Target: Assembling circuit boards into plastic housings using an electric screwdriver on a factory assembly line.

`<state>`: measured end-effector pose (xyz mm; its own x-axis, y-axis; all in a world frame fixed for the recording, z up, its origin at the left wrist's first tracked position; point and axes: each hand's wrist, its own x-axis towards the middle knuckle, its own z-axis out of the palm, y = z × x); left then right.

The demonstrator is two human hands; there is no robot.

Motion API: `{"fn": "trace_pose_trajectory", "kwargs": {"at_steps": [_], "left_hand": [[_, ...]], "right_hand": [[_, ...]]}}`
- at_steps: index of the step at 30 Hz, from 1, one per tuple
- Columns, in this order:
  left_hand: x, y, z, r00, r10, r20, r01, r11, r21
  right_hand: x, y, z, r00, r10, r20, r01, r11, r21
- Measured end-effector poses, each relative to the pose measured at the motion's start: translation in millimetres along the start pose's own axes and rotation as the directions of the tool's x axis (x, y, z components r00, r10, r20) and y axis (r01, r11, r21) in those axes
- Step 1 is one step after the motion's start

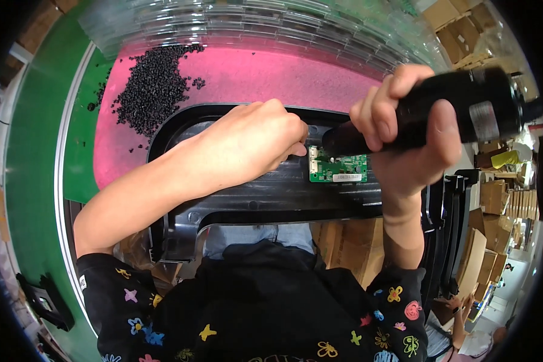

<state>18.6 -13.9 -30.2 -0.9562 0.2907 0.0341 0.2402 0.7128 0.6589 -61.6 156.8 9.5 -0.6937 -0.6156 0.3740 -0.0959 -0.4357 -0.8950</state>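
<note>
Board (347, 167), small, green and rectangular, lies flat inside the black plastic housing (253, 196), under our two hands. We have the housing set across the near part of a pink mat (265, 78) on the green table (78, 172), its near edge coming toward our lap; the mat probably spares the plastic from scuffs, and the closeness lets us look straight down on the work.

Our right hand (407, 166) is wrapped round a black power driver (458, 90), thumb along one side and fingers round the other. We hold it slanting, with its nose down over the board's upper part, presumably so the tip can be aimed; whether it touches, we cannot tell.

Our left hand (256, 130) is curled just beside the board's left end, near the white connectors. Its fingertips are largely hidden, so we cannot tell whether they pinch anything; being so close, it may serve to steady or guide.

Beyond the housing's far left corner we keep a loose heap of small black screws (151, 90), likely spread there for easy picking without crowding the board.
</note>
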Motion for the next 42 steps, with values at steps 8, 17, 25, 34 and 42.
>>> {"fn": "trace_pose_trajectory", "kwargs": {"at_steps": [8,17,25,34,42], "left_hand": [[1,13,-6,0.961,0.251,-0.118,-0.263,0.961,-0.091],[4,17,-2,0.923,0.322,-0.212,-0.340,0.938,-0.059],[4,10,3,0.875,0.327,-0.356,-0.316,0.944,0.093],[1,8,-2,0.877,0.250,-0.410,-0.237,0.968,0.083],[1,-5,1,0.883,0.313,-0.351,-0.285,0.950,0.129]], "right_hand": [[-25,-32,-8,0.971,-0.218,0.103,0.183,0.944,0.274],[-29,-37,-14,0.961,-0.263,0.090,0.225,0.927,0.301],[-41,-32,-8,0.988,-0.107,0.109,0.094,0.988,0.122],[-36,-24,10,0.992,-0.053,0.115,0.053,0.999,0.004],[-33,-8,14,0.990,-0.089,0.112,0.083,0.995,0.058]]}}
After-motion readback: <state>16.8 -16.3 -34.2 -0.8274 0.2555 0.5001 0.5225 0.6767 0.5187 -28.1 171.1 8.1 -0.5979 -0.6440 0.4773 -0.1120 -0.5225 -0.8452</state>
